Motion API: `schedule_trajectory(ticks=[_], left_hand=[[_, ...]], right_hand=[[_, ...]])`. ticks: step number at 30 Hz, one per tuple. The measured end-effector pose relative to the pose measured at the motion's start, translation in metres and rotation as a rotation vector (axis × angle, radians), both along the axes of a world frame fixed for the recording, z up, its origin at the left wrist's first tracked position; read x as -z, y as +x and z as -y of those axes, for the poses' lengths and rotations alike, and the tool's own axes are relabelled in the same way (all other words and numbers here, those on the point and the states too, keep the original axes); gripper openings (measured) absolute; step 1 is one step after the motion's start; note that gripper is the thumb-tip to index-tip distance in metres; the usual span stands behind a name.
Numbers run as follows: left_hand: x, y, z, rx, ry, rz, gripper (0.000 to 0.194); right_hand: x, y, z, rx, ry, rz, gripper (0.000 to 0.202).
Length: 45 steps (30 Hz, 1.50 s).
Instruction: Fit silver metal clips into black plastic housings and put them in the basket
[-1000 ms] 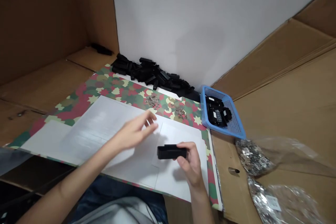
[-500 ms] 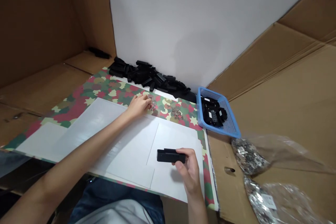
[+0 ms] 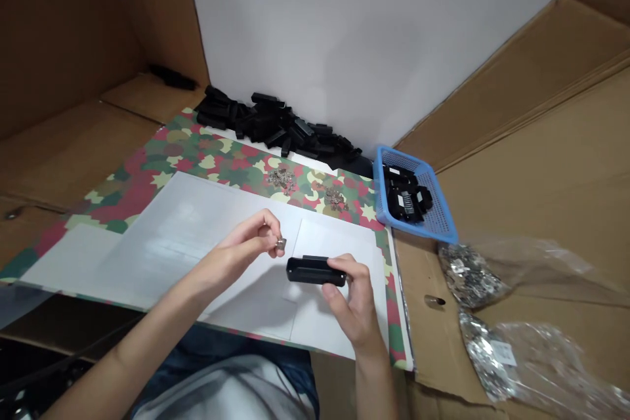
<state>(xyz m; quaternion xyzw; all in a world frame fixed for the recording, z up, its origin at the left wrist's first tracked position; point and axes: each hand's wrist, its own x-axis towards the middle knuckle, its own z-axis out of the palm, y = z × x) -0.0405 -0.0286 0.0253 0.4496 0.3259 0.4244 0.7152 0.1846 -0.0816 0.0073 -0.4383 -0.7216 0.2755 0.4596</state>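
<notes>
Between the fingertips of my left hand (image 3: 256, 236) is a small silvery metal piece (image 3: 280, 244), just left of a black oblong part (image 3: 315, 272). My right hand (image 3: 352, 295) pinches that black part by its right end, above the white sheets (image 3: 197, 230); the metal piece and the part do not touch. Two small heaps of metal pieces lie on the camouflage-patterned cloth beyond the sheets: the left heap (image 3: 281, 179) and the right heap (image 3: 335, 198).
A long pile of black parts (image 3: 270, 125) lies along the white wall. At the right stands a blue basket (image 3: 445, 210) holding black parts. Clear bags of metal pieces (image 3: 470, 275) rest on cardboard at the right.
My left hand has come back from the left heap toward the black part, now showing a metal piece. My right hand keeps its hold, with the black part tilted slightly differently. The view has shifted.
</notes>
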Motion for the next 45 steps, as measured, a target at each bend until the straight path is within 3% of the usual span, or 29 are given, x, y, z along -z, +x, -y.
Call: schedule_trajectory(ticks=[8, 15, 23, 32, 38, 45], left_hand=[[0.001, -0.007, 0.014, -0.004, 0.004, -0.035, 0.013], [0.004, -0.012, 0.017, -0.057, -0.02, 0.061, 0.012], [0.005, -0.012, 0.016, -0.039, -0.231, 0.249, 0.024], [0.006, -0.012, 0.021, 0.004, -0.159, 0.322, 0.024], [0.003, -0.012, 0.025, -0.056, -0.116, 0.183, 0.01], [-0.002, -0.014, 0.028, -0.046, 0.122, -0.11, 0.013]], right_hand=[[-0.003, -0.007, 0.002, -0.049, -0.05, 0.067, 0.031], [-0.001, -0.007, 0.003, -0.036, -0.061, 0.106, 0.03], [-0.001, -0.009, 0.004, -0.037, -0.047, 0.143, 0.029], [-0.002, -0.006, 0.009, -0.035, -0.073, 0.095, 0.029], [-0.004, -0.005, 0.012, -0.055, -0.096, 0.057, 0.027], [-0.012, -0.005, 0.013, -0.089, -0.036, 0.052, 0.033]])
